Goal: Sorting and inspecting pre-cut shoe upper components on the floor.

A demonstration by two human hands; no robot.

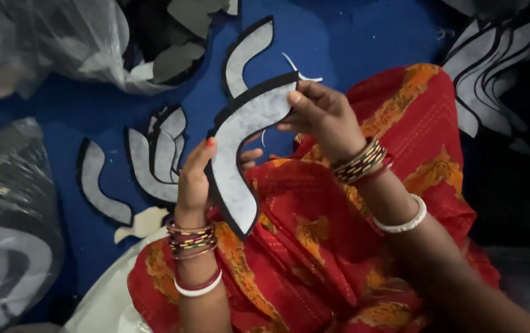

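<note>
Two hands hold one curved cut-out piece [240,145] up over the person's lap. It is a flat S-shaped piece, pale grey on the face turned to the camera, with a black edge running all around it. The left hand [194,179] closes on the piece's lower half from the left side: the fingers [206,151] are curled up along the black edge, one red-painted nail showing at the top, and a fingertip [251,155] peeks out from behind the piece on its far side. The right hand [323,114] pinches the upper end of the piece, thumb [299,102] pressed flat on the grey face, the other fingers folded behind it. Both hands are closed on the piece, neither one spread open.

Stacked coloured bangles [191,237] ring the left wrist, and more bangles [360,161] sit on the right wrist with a white bangle [404,222] further up the forearm. Below both hands spreads the red and orange patterned cloth [314,246] covering the lap.

Beyond the left hand, on the blue mat [351,37], lie more pieces of the same kind: a loose pile [157,154] just past the fingertips, a single one [101,185] further to the left, and another [246,52] above the held piece's top. To the right of the right hand, well apart, a fanned stack of such pieces [490,68] rests. Crumpled clear plastic bags [61,43] lie far off to the upper left.
</note>
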